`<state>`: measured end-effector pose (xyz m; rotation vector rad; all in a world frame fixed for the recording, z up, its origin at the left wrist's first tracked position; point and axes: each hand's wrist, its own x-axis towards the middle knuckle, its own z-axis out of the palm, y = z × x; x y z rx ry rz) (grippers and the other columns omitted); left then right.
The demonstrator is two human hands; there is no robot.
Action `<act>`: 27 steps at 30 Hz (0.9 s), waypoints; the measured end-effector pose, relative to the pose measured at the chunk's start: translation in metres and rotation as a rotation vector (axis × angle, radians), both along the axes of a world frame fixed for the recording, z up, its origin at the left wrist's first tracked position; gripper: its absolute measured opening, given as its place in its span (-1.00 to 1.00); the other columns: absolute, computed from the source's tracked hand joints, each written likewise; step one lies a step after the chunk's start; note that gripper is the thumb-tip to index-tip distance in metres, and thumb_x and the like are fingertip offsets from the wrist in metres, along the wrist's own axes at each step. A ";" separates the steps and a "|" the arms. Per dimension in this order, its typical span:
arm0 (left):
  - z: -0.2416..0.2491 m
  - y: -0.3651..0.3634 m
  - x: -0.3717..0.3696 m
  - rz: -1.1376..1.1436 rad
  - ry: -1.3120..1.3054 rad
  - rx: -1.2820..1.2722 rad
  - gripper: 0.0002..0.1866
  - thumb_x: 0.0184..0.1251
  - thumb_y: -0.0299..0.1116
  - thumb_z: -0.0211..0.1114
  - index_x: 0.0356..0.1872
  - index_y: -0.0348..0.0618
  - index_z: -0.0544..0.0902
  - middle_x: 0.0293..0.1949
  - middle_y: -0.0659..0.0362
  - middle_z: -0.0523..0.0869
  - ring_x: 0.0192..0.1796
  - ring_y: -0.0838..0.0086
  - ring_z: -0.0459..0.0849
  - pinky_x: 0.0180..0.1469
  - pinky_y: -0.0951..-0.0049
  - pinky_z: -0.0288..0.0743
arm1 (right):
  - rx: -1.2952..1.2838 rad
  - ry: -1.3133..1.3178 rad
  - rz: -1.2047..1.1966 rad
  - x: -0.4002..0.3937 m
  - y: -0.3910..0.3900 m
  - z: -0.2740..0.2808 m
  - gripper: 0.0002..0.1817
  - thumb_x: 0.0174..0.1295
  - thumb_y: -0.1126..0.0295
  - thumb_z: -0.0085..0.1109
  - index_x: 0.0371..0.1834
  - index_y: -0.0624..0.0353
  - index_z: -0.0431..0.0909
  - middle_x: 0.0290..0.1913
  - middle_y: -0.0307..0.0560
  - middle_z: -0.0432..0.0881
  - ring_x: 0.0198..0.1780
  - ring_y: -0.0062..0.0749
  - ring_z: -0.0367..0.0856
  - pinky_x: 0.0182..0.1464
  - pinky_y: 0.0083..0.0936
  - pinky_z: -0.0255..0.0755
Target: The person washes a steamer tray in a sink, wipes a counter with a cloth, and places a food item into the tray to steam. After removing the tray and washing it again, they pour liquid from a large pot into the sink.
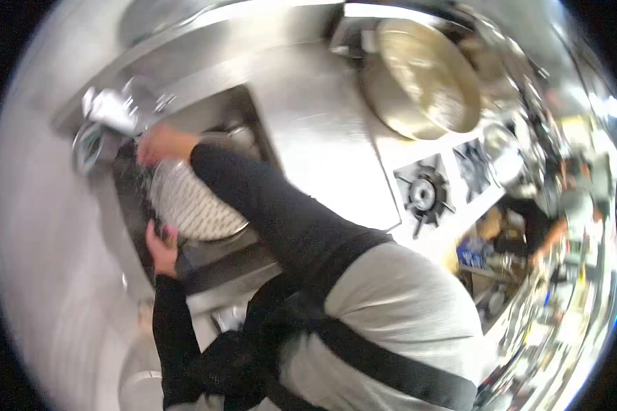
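A pale metal colander (197, 205) with rows of holes is tilted in the sink (257, 130). My right hand (163, 145) is closed at its upper left edge, beside the faucet; water spray and motion blur cover the fingertips. Lower down, my left hand (162, 252) is beside the colander's lower left side, thumb and fingers apart. A small dark and greenish patch shows between those fingers, too blurred to name. Another metal piece (236, 135) lies behind the colander, partly hidden by my right sleeve.
The faucet (110, 109) and a clear round container (92, 147) are at the sink's left corner. A large pot (425, 79) of cloudy liquid is on the stove, near a bare burner (424, 195). Another person (572, 212) stands far right.
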<state>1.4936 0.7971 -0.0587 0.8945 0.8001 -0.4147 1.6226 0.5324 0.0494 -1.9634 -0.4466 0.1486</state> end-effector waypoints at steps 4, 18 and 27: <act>0.008 -0.014 0.042 -0.239 -0.235 -0.384 -0.53 0.49 0.07 0.18 -0.33 -0.19 0.46 -0.51 0.10 0.50 -0.45 0.31 0.48 -0.24 0.31 0.53 | -0.368 -0.698 0.254 -0.006 0.054 -0.173 -0.70 0.31 0.14 0.10 -0.30 0.14 0.66 -0.21 0.07 0.76 -0.16 -0.12 0.75 -0.13 -0.11 0.59; 0.173 -0.187 0.123 -1.129 -0.360 0.854 -0.18 0.18 0.49 0.23 -0.32 -0.30 0.63 -0.59 0.10 0.66 -0.42 0.22 0.71 -0.26 0.34 0.64 | -0.243 0.005 -1.003 -0.187 -0.034 -0.018 -0.52 0.44 -0.09 -0.01 -0.40 0.06 0.62 -0.51 0.07 0.68 -0.40 0.13 0.69 -0.34 -0.02 0.52; 0.176 -0.172 0.138 -1.161 -0.430 0.245 -0.29 0.54 0.27 -0.05 0.08 -0.26 0.67 -0.06 0.21 0.73 -0.04 0.45 0.62 0.11 0.44 0.44 | 0.056 0.184 -0.668 -0.148 -0.114 0.022 -0.46 0.26 -0.21 0.17 -0.42 0.08 0.75 -0.42 0.05 0.72 -0.23 0.01 0.72 -0.18 -0.19 0.57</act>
